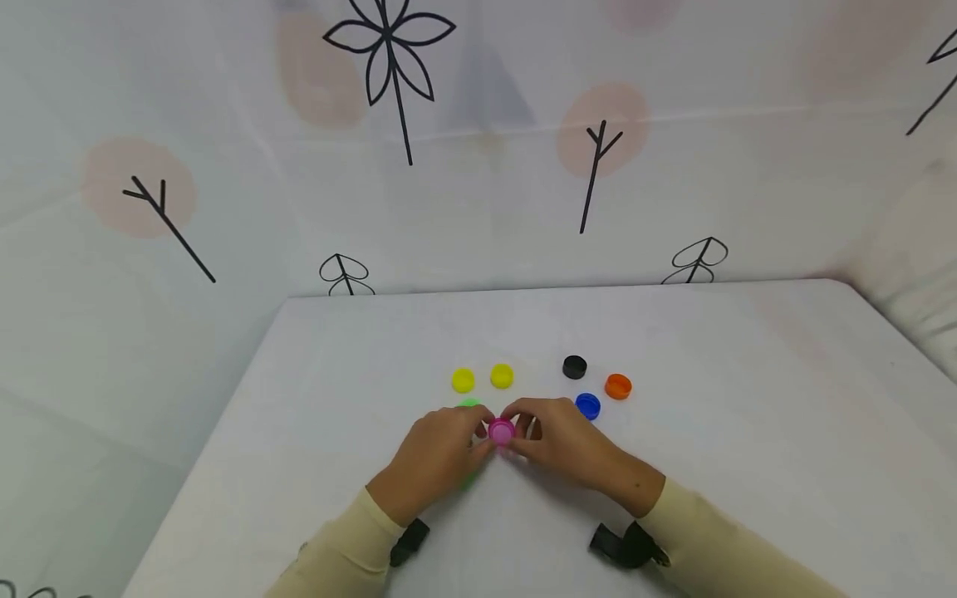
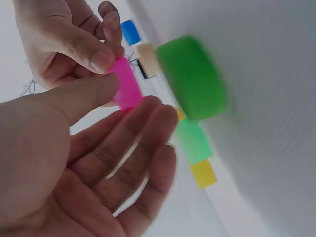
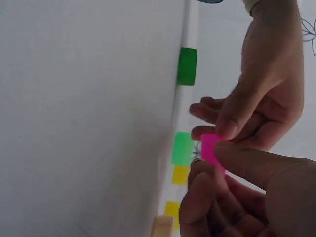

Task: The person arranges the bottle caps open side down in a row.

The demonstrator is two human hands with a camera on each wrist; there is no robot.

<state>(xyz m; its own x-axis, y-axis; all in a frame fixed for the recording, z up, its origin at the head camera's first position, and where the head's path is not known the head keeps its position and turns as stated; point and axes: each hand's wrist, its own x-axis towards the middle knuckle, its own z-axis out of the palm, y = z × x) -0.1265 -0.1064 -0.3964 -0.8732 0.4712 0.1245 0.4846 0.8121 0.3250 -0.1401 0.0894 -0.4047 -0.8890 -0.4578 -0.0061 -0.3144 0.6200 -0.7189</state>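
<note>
Over white tbl [image 1: 755, 440], pink cap [image 1: 502, 431] is btwn L hand [image 1: 439, 453] & R hand [image 1: 570, 440], fingers [image 1: 523, 405] of both pinching opp. sides.

1. Counter [image 1: 763, 415]: white top, is bordered at the rear by a backdrop [image 1: 489, 218].
2. Backdrop: pale, is printed with a black-outlined flower [image 1: 387, 35], twigs [image 1: 593, 177], leafy sprigs [image 1: 343, 273] and faded pink blotches [image 1: 628, 124].
3. Right side hanging [image 1: 930, 257]: pale, visibly creased.
4. Light: softly diffused; faint shadows are cast.
</note>
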